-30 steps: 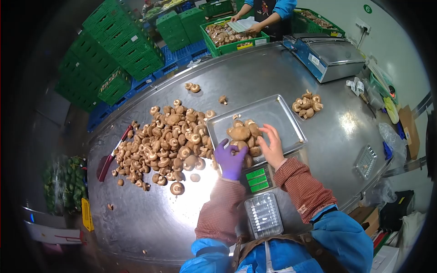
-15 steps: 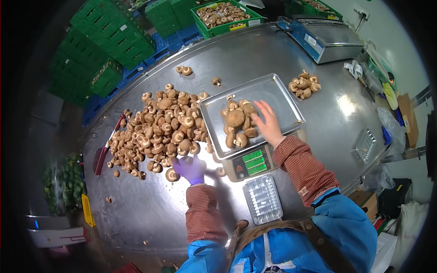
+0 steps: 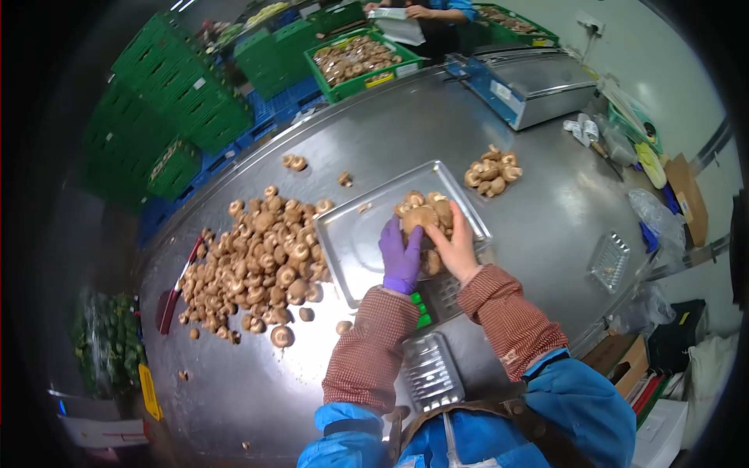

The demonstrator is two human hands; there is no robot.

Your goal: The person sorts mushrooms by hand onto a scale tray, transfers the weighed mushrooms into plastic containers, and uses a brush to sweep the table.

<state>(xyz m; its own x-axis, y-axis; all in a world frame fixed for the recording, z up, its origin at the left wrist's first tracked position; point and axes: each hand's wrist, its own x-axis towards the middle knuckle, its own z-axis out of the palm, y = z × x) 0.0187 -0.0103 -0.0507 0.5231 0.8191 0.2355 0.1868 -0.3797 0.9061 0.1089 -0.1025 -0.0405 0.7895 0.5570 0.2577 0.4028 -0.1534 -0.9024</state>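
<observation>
- Purple-gloved left hand (image 3: 400, 257): we see it cupped against the near left side of a mushroom cluster (image 3: 421, 220), fingers pointing away from the body, thumb bent inward.
- Bare right hand (image 3: 455, 248): cupped against the opposite side, thumb angled in towards the left thumb. Grip: the cluster is clasped between both hands.
- Cluster position: over the right part of a shallow metal tray (image 3: 353, 292); we cannot tell whether its lowest mushrooms touch the tray.
- Forearms, in checked sleeves, converge from below. Between them we note a green-lit display (image 3: 422, 310), partly hidden, and a ridged clear punnet (image 3: 431, 372) nearer the body.
- Steel table (image 3: 234, 390): brushed, with bright glare near the tray. We record a broad mushroom pile (image 3: 257, 261) left of the tray, a red-handled tool (image 3: 179, 286) along its outer edge, and a small mushroom heap (image 3: 493, 171) beyond the tray's right side.
- Table, right side: a second clear punnet (image 3: 609, 263); farther back, a blue-and-metal machine (image 3: 530, 90).
- Room: stacked green crates (image 3: 172, 78) at back left, a pale wall (image 3: 655, 70) at right, another person (image 3: 438, 15) across the table holding a pale sheet.
</observation>
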